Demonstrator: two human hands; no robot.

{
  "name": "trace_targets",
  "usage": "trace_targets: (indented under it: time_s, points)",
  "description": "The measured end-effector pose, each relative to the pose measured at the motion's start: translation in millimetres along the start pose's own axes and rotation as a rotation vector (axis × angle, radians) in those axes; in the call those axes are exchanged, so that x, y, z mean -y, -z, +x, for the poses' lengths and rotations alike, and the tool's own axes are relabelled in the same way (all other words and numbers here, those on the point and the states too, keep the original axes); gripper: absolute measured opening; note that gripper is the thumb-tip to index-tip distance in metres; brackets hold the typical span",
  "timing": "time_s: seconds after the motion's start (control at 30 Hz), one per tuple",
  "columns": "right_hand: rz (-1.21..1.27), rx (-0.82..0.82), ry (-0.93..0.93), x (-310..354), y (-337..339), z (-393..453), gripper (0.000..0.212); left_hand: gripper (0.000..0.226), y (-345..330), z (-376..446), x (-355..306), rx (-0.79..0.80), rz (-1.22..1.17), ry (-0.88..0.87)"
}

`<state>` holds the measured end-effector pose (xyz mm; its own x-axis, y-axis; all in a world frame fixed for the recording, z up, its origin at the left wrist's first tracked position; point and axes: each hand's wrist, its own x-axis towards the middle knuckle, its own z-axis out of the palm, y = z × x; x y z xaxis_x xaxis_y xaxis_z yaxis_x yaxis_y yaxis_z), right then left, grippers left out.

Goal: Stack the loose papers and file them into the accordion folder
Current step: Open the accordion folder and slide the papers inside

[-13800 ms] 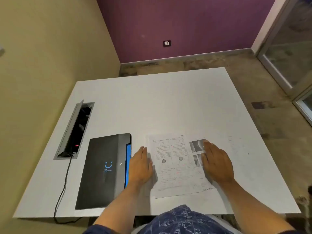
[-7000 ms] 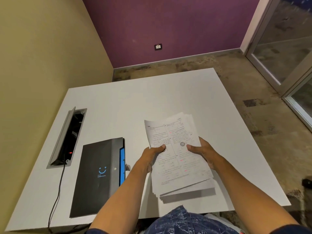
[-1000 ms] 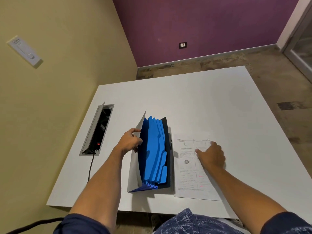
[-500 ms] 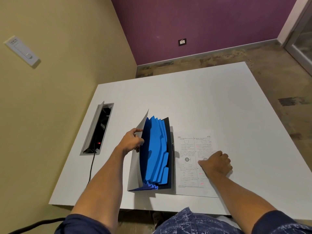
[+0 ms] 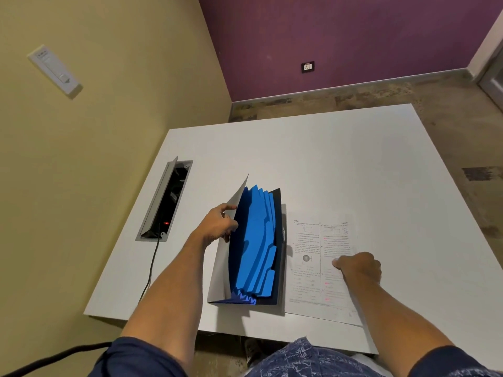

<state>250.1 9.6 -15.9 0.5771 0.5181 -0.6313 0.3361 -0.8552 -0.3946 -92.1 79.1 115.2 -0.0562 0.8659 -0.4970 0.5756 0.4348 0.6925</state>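
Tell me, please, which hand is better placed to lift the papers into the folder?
Right. The right hand already rests on the paper stack, while the left hand holds the accordion folder open.

You see a white bench [image 5: 313,159] with an open cable box [image 5: 168,200] sunk into its left side, a black cord [image 5: 151,268] trailing out. A switch plate [image 5: 54,70] sits on your yellow wall, a socket [image 5: 307,67] on the purple wall.

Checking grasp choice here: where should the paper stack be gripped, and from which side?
Probably the stack's near right edge, coming from the right, where the right hand rests. It lies flat, its near corner overhangs the table, and the folder crowds its left edge.
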Motion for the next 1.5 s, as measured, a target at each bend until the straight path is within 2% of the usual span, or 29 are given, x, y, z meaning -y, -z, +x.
trace_targets:
  time_s: [0.13,0.2,0.37,0.4,0.5,0.57,0.83,1.0,1.13,1.27,1.37,1.5]
  points:
    - [-0.091,-0.028,0.016,-3.1,2.5,-4.8,0.055,0.062,1.6,0.1,1.5,0.002,0.006,-0.006]
    - [-0.046,-0.051,0.050,-3.6,0.8,-5.9,0.051,0.061,2.0,0.5,2.0,0.001,0.011,-0.010]
    - [0.132,-0.044,0.090,-13.3,-3.3,4.2,0.083,0.059,2.2,0.4,2.1,0.000,0.004,-0.010]
    - [0.195,-0.001,0.102,-16.3,-3.0,7.8,0.081,0.059,2.4,0.3,2.1,0.002,0.003,-0.010]
    - [0.346,0.184,0.139,-24.7,-1.2,18.8,0.042,0.060,2.8,-0.5,2.5,0.007,-0.002,-0.009]
    - [0.392,0.251,0.153,-25.9,0.5,23.8,0.032,0.060,2.8,-0.9,2.9,0.011,-0.008,-0.007]
    - [0.441,0.423,0.457,-17.6,6.0,21.0,0.041,0.060,1.7,-2.1,2.6,0.012,-0.013,-0.002]
    - [0.594,0.447,0.455,-9.6,22.1,20.8,0.043,0.059,3.5,-2.9,2.7,0.005,-0.022,0.006]
    - [0.868,0.445,0.431,-3.5,40.0,20.6,0.041,0.058,4.4,-3.6,2.2,0.001,-0.025,0.011]
    - [1.074,0.494,0.500,18.9,54.8,8.4,0.044,0.058,4.0,-3.5,2.6,-0.001,-0.018,0.010]
    - [1.120,0.518,0.589,38.5,55.6,-3.9,0.050,0.058,3.4,-2.8,2.9,-0.003,-0.014,0.013]
    - [1.038,0.447,0.675,62.1,46.3,-29.3,0.043,0.058,2.1,-1.4,1.6,-0.003,-0.038,0.029]
